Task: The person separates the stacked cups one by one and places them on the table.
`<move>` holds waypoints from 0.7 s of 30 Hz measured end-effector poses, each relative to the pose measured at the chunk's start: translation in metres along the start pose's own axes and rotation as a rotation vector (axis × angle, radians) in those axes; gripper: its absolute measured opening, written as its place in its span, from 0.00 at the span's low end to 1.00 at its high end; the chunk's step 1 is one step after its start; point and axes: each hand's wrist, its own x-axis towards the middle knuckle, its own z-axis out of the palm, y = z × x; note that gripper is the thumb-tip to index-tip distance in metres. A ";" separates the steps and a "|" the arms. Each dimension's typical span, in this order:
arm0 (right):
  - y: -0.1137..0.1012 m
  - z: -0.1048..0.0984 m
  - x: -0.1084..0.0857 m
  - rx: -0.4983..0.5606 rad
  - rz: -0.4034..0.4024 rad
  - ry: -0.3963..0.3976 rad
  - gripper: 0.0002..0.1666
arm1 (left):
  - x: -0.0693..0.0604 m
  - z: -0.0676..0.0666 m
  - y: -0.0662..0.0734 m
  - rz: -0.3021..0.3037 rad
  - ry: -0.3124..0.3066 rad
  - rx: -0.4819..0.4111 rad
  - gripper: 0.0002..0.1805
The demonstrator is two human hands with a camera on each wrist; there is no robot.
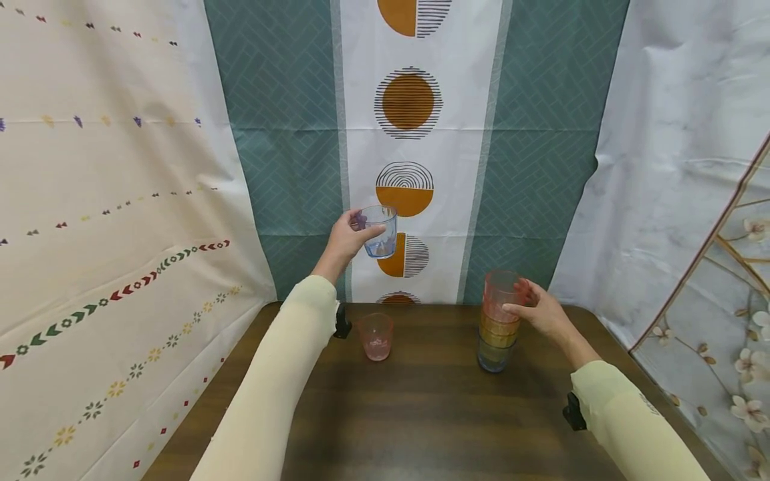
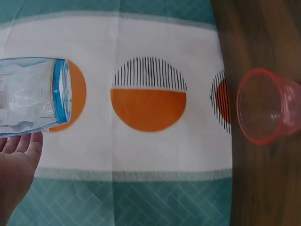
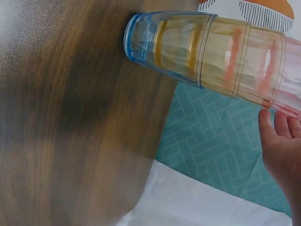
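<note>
My left hand [image 1: 344, 240] pinches the blue cup [image 1: 383, 239] in midair, my right hand [image 1: 546, 314] the red cup [image 1: 498, 294] atop the stack [image 1: 496, 336] — light, stiff, slippery, I'd guess; grip the sides.

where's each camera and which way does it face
Head: head-worn, facing forward and down at the table; left hand, right hand, sleeves show.
Left wrist: on that wrist, facing the blue cup; left hand partly shows.
Right wrist: on that wrist, facing the cup stack; right hand partly shows.
Head and left wrist share the pink cup.
</note>
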 end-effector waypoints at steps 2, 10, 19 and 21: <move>0.002 0.001 0.001 -0.010 0.007 0.005 0.53 | -0.001 -0.007 -0.004 -0.005 0.009 0.002 0.48; 0.002 0.005 -0.006 -0.007 0.050 0.005 0.50 | -0.005 -0.029 -0.017 -0.047 0.038 0.023 0.51; 0.005 0.006 -0.006 0.009 0.052 0.001 0.50 | -0.013 -0.047 -0.035 -0.071 0.070 0.078 0.52; 0.005 0.006 -0.005 0.010 0.046 0.003 0.50 | -0.015 -0.050 -0.040 -0.075 0.077 0.099 0.52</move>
